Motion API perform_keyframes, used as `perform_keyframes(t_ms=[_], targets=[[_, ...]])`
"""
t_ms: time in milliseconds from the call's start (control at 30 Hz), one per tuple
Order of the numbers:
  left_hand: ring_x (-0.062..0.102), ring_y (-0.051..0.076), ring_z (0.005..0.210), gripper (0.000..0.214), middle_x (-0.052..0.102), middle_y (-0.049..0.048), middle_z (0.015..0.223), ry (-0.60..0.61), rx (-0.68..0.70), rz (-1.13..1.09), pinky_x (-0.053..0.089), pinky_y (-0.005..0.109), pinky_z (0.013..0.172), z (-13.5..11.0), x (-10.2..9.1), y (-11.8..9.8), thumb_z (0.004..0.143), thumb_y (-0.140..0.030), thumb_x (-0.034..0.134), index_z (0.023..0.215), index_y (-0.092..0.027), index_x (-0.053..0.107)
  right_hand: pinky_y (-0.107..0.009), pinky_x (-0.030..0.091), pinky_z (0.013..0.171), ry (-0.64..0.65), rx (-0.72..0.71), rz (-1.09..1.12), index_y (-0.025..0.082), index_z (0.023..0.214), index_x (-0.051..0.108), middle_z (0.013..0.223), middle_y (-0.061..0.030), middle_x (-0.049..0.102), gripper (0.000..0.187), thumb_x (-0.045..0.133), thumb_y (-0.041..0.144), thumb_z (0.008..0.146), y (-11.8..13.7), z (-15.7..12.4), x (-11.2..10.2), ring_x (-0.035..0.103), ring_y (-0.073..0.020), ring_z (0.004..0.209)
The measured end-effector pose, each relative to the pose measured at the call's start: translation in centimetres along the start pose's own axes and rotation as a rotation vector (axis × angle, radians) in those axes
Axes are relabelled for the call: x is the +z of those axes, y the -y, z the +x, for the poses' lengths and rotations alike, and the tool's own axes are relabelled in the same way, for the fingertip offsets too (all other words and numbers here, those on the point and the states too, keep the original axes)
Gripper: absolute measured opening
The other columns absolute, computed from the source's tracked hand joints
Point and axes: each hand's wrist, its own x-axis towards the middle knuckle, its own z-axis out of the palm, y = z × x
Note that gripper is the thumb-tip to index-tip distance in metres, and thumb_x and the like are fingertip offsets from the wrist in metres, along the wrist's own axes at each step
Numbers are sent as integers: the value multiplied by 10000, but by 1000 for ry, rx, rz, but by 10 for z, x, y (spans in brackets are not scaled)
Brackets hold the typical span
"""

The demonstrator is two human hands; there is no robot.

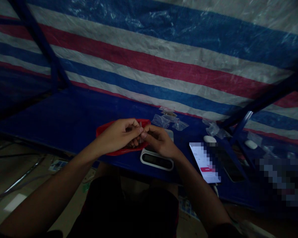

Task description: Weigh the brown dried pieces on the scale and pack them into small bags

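My left hand (119,135) and my right hand (161,141) meet over a red bag (118,152), fingertips pinched together. Between them shows a bit of clear plastic, which looks like part of a small plastic bag (140,124); most of it is hidden by the fingers. Small brownish pieces show under my left fingers, too dark to name. Below my right hand lies a white digital scale (157,161) with a dark display, partly covered by that hand. Beyond the hands, several small clear plastic bags (161,121) lie in a loose pile.
A lit phone (201,158) lies to the right, with a white rounded case (210,139) and a dark phone (233,168) beside it. More clear bags (213,128) lie near the blue metal frame (240,125). A striped tarp (149,62) hangs behind the blue table (52,122).
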Motion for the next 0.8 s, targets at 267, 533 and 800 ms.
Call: perform_keyframes(t_ms=[267, 533, 800], targets=[[649, 131, 552, 296, 690, 5, 645, 19, -63, 92, 497, 227, 530, 3, -5, 4, 998, -445, 616, 847, -191, 634, -324, 591, 776, -6, 48, 34, 221, 915, 632, 856, -2, 723, 315, 683, 514, 1019, -4, 1, 3, 704, -151, 785], [641, 112, 585, 223, 688, -8, 712, 91, -55, -28, 532, 232, 585, 1, -10, 6, 981, -380, 626, 884, -180, 617, -321, 591, 787, -26, 66, 12, 205, 907, 645, 863, -8, 727, 370, 721, 560, 976, -5, 2, 5, 690, -147, 795], [680, 131, 655, 235, 711, 15, 759, 102, -67, 15, 575, 265, 653, -1, -13, 9, 983, -396, 631, 904, -175, 638, -275, 461, 641, -102, 58, -131, 215, 849, 582, 770, 28, 596, 404, 746, 570, 947, -16, 2, 6, 532, -120, 686]])
